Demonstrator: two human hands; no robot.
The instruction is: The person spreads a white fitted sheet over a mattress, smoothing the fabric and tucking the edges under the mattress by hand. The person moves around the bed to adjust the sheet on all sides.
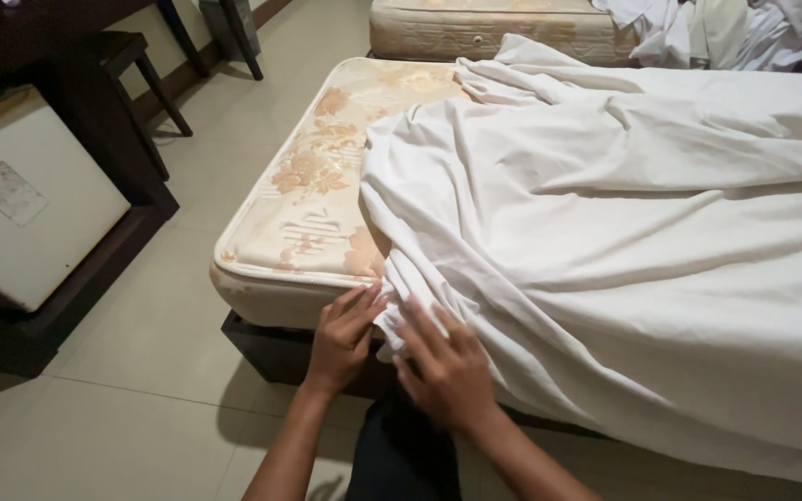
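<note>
low in the frame's centre, the left hand [341, 339] and right hand [447, 371] pinch the white sheet [624, 232] with closed fingers at the mattress [308, 223] edge.

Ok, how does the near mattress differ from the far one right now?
The near mattress is largely draped by a white sheet, with both hands at its edge; the far mattress carries only heaped linen at one end. The near shows a floral top, the far mostly its side. Both are beige.
</note>
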